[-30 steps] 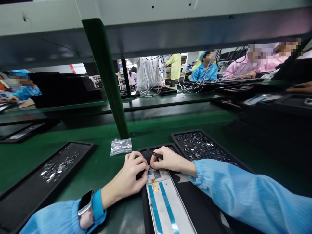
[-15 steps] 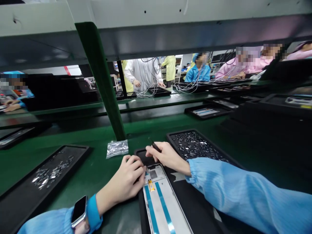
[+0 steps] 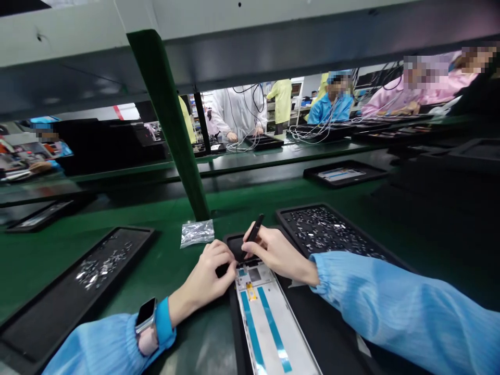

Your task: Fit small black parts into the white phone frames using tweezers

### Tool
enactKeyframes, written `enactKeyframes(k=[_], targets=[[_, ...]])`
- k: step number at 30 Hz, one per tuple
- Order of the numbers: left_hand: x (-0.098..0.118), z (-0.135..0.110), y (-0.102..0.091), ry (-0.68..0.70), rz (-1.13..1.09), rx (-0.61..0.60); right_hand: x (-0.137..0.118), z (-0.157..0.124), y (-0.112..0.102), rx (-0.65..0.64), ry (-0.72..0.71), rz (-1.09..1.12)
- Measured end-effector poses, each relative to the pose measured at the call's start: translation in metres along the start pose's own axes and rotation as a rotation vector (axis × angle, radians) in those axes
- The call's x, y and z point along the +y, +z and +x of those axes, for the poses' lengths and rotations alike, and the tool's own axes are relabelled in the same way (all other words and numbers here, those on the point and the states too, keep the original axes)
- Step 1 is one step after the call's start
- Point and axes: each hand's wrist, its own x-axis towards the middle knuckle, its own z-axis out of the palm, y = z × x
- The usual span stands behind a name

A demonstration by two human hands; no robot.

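Observation:
A white phone frame (image 3: 269, 323) with two blue strips lies in a black tray (image 3: 324, 338) in front of me. My left hand (image 3: 207, 278) rests curled at the frame's top left corner, fingertips pinched against its edge. My right hand (image 3: 273, 252) sits at the frame's top right and grips black tweezers (image 3: 253, 232), whose upper end points up and away. Both arms wear blue sleeves, and a smartwatch (image 3: 145, 317) is on my left wrist.
A black tray of small metal parts (image 3: 324, 229) stands to the right, another (image 3: 97, 265) to the left. A clear plastic bag (image 3: 197, 233) lies by a green post (image 3: 175, 130). Another tray (image 3: 344, 173) rides the far belt. Several people work beyond.
My right hand has turned the tweezers from lying flat to standing upright. My left hand stays at the frame's corner. A tray has come into view on the far belt.

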Motion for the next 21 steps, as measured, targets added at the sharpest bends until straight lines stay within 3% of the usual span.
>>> enactKeyframes(k=[21], targets=[[-0.0028, 0.0022, 0.0016, -0.015, -0.06, 0.009, 0.0061, -0.004, -0.0003, -0.037, -0.143, -0.223]])
